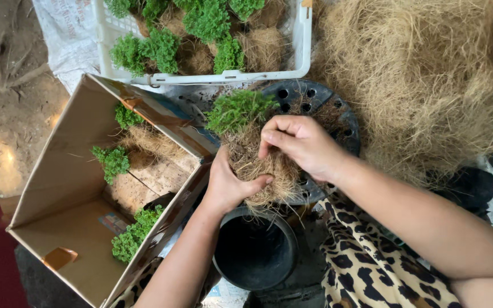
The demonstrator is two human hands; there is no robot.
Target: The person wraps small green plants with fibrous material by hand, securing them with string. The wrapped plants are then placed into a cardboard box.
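Observation:
A small green plant (236, 109) with its roots wrapped in a ball of brown coconut fibre (263, 171) is held between both hands over a round black perforated tray (315, 102). My left hand (228, 183) cups the fibre ball from the left and below, thumb across its front. From the right and above, the fingers of my right hand (299, 144) press into the fibre.
A cardboard box (58, 188) at left holds three fibre-wrapped plants. A white plastic crate (300, 45) at top holds several more. A large heap of loose coconut fibre (429, 74) lies at right. An empty black pot (255, 251) stands below my hands. Leopard-print cloth (366, 262) covers my lap.

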